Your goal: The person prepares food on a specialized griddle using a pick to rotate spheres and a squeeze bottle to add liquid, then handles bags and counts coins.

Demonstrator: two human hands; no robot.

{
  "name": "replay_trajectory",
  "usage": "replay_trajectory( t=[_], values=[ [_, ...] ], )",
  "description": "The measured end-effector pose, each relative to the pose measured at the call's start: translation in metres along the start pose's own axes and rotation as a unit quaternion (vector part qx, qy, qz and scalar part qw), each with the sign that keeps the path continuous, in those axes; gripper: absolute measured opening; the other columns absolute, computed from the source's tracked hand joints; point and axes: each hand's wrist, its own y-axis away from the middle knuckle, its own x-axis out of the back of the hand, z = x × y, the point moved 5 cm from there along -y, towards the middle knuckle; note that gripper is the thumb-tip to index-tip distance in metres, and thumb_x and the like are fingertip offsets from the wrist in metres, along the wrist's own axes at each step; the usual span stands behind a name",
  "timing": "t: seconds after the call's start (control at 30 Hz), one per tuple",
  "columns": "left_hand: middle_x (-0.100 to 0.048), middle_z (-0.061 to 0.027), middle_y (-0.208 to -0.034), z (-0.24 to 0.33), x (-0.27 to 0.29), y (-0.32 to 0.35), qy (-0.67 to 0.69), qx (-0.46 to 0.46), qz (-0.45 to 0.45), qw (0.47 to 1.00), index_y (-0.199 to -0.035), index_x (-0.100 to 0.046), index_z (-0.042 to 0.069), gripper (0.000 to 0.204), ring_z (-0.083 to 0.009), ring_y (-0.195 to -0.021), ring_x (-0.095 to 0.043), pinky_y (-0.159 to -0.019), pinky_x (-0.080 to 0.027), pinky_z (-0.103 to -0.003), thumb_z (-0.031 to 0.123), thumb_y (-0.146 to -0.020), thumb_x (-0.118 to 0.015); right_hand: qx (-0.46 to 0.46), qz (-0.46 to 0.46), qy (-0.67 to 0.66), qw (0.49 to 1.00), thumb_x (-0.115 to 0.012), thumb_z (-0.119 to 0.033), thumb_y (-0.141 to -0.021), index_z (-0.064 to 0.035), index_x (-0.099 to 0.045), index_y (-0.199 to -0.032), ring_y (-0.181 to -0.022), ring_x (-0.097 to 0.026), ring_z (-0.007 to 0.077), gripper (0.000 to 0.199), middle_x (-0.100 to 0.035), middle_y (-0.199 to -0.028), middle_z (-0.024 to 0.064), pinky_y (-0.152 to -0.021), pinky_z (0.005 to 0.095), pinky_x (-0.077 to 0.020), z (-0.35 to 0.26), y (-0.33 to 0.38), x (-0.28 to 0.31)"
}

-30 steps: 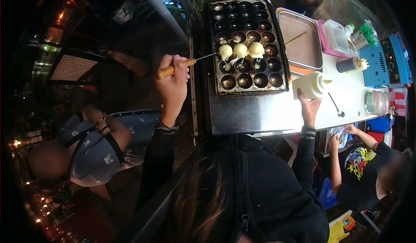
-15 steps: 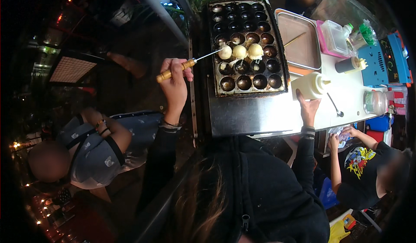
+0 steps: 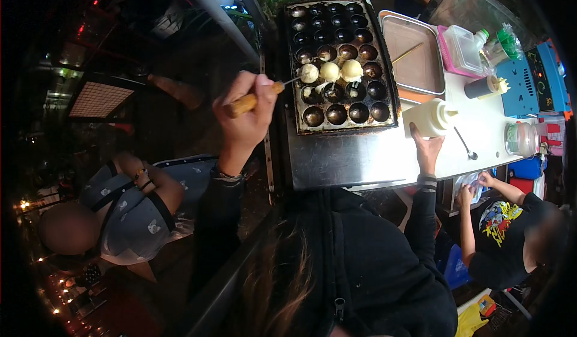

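My left hand (image 3: pixel 243 121) grips the wooden handle of a metal pick (image 3: pixel 252 100) whose tip touches the leftmost of three pale dough balls (image 3: pixel 329 71) in a black griddle with round wells (image 3: pixel 339 60). My right hand (image 3: pixel 427 148) rests on the white counter, fingers against a white squeeze bottle (image 3: pixel 428 118) that lies on its side just right of the griddle.
A metal tray (image 3: pixel 415 54) with a stick lies right of the griddle. A pink box with a clear container (image 3: pixel 463 48), a dark bottle (image 3: pixel 484 88), a spoon (image 3: pixel 466 145) and a blue device (image 3: pixel 541 78) stand farther right. One person sits at lower left, another at lower right.
My left hand and the pick have shifted slightly, the tip staying at the leftmost dough ball. My right hand stays by the squeeze bottle.
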Motion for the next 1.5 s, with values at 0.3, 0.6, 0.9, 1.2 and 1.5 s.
replay_trajectory(
  t=[0.3, 0.6, 0.9, 1.2, 1.5],
  values=[
    [-0.052, -0.0099, -0.059, 0.022, -0.043, -0.025, -0.127, -0.161, -0.122, 0.971, -0.064, -0.046, 0.005, 0.025, -0.0294, -0.052, -0.055, -0.047, -0.043, -0.037, 0.009, -0.082, -0.063, -0.014, 0.024, 0.026, 0.999, -0.082, -0.019, -0.068, 0.0032, -0.05, -0.116, -0.097, -0.056, 0.0217, 0.062, -0.058, -0.107, 0.0132, -0.088, 0.0346, -0.0448, 0.009, 0.002, -0.002],
    [-0.053, -0.0024, -0.058, -0.079, -0.018, -0.022, 0.116, 0.286, -0.081, 0.948, -0.08, -0.059, 0.002, 0.03, -0.0075, -0.045, -0.048, -0.041, -0.038, -0.022, 0.029, -0.091, -0.054, 0.023, 0.043, 0.028, 0.998, -0.082, -0.024, -0.064, 0.0023, -0.041, -0.121, -0.093, -0.059, 0.0245, 0.075, -0.058, -0.106, 0.0141, -0.084, 0.0361, -0.0484, -0.035, -0.017, 0.009],
    [-0.055, -0.0039, -0.062, -0.105, -0.012, 0.022, 0.276, 0.367, 0.019, 0.888, -0.082, -0.059, 0.001, 0.027, -0.0082, -0.047, -0.05, -0.042, -0.04, -0.021, 0.025, -0.093, -0.053, 0.099, -0.101, 0.059, 0.988, -0.078, -0.02, -0.063, 0.0017, -0.045, -0.117, -0.09, -0.062, 0.0248, 0.068, -0.06, -0.101, 0.0148, -0.082, 0.0367, -0.0489, -0.124, -0.038, 0.006],
    [-0.057, -0.0058, -0.06, 0.044, -0.008, -0.01, -0.083, -0.091, -0.074, 0.99, -0.072, -0.057, 0.005, 0.015, -0.0158, -0.048, -0.057, -0.047, -0.045, -0.029, 0.01, -0.084, -0.063, 0.084, -0.08, 0.052, 0.992, -0.079, -0.021, -0.063, 0.0014, -0.048, -0.115, -0.09, -0.061, 0.0231, 0.065, -0.061, -0.102, 0.0136, -0.083, 0.0356, -0.0486, -0.115, -0.039, 0.009],
    [-0.052, -0.0076, -0.063, 0.044, -0.048, 0.023, -0.165, -0.24, -0.171, 0.941, -0.078, -0.057, 0.004, 0.01, -0.0249, -0.051, -0.054, -0.047, -0.045, -0.033, 0.005, -0.075, -0.066, 0.067, -0.056, 0.05, 0.995, -0.079, -0.022, -0.063, -0.0001, -0.045, -0.116, -0.091, -0.061, 0.0239, 0.067, -0.06, -0.102, 0.0142, -0.083, 0.0364, -0.0486, -0.111, -0.032, 0.017]
  ],
)
